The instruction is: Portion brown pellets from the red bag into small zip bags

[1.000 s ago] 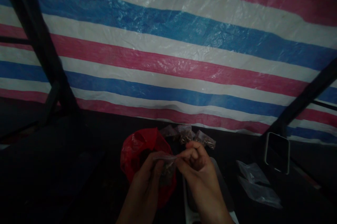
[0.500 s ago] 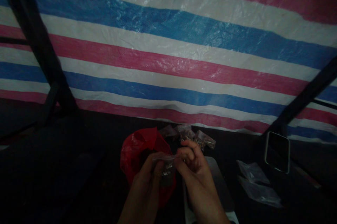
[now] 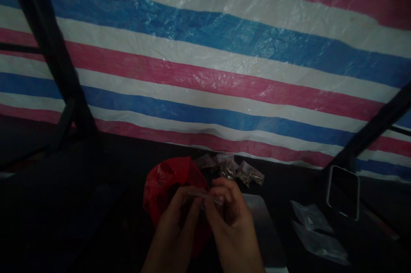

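Between my two hands is a small clear zip bag [image 3: 205, 194], its top edge turned toward me. My left hand [image 3: 177, 221] pinches the bag's left side between thumb and fingers. On the other side, my right hand [image 3: 229, 217] grips its right part, thumb near the middle of the edge. The bag's lower part and contents are mostly hidden by my fingers. Behind my left hand stands an open red plastic bag [image 3: 157, 185]; its inside is dark. A flat scale with a grey plate [image 3: 265, 226] lies partly under my right forearm.
Several small filled zip bags [image 3: 227, 166] lie at the back, past my hands. Two flat clear bag bundles [image 3: 317, 238] rest on the right, near a phone [image 3: 343, 191]. A striped tarp [image 3: 205, 67] hangs behind, with dark frame posts [image 3: 61, 63] at the sides.
My right hand has moved slightly left and closer to my left hand, its raised fingers now curled down. The small bag's edge has tilted, and its contents show less.
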Demonstrator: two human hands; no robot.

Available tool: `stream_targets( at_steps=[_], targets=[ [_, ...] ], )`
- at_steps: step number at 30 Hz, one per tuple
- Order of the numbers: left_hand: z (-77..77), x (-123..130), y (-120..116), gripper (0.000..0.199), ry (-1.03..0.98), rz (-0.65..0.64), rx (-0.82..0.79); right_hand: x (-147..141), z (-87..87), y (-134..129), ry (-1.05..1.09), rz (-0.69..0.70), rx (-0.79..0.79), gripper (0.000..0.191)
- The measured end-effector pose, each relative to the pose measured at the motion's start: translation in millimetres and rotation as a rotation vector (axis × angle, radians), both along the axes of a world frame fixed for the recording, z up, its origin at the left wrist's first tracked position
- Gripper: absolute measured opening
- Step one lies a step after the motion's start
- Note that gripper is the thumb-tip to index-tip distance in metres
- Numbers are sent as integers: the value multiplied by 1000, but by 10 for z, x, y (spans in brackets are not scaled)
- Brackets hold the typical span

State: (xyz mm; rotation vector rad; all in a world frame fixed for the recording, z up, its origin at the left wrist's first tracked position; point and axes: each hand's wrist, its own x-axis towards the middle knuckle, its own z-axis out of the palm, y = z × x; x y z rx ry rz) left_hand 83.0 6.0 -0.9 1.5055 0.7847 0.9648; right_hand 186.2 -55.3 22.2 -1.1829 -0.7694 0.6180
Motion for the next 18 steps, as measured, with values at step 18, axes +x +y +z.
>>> stream_targets(
  at_steps=[18],
  targets=[
    [-40,187,-101,26,-105,-27,46,306,-186,-102,-149,-240,81,21]
  ],
)
